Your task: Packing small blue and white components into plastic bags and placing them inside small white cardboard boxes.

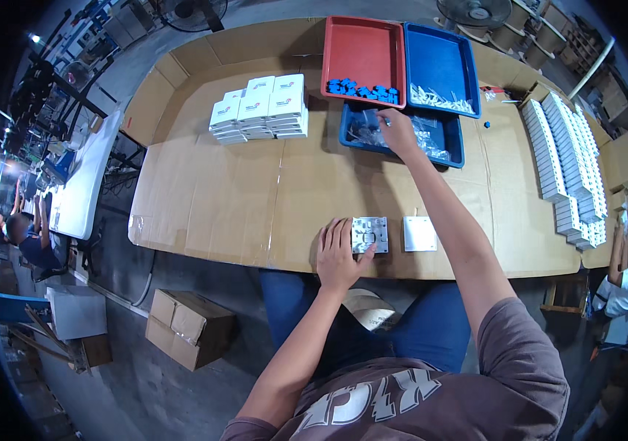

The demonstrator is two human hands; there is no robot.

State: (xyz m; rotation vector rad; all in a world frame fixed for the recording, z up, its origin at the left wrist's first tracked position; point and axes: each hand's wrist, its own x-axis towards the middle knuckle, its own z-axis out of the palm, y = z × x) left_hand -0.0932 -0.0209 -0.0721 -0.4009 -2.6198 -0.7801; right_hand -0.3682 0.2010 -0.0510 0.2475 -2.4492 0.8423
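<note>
My left hand [338, 253] grips a white square housing [370, 229] on the cardboard-covered table, its fingers along the left side and its thumb at the near edge. The housing's open inner side, with a dark opening near the middle, faces up. Just right of it lies a flat white square plate [420, 234]. My right arm stretches forward, and my right hand [399, 132] is over the lower blue tray [452, 160], fingers closed. Whatever those fingers hold is too small to tell. Clear plastic bags [431, 140] lie in that tray.
Behind stand a red tray [364, 51] with small blue parts and a blue tray [440, 59] with white pieces. White boxes are stacked at the back left [259, 106] and far right [564, 162]. A cardboard wall [248, 44] edges the table. Other people sit at both sides.
</note>
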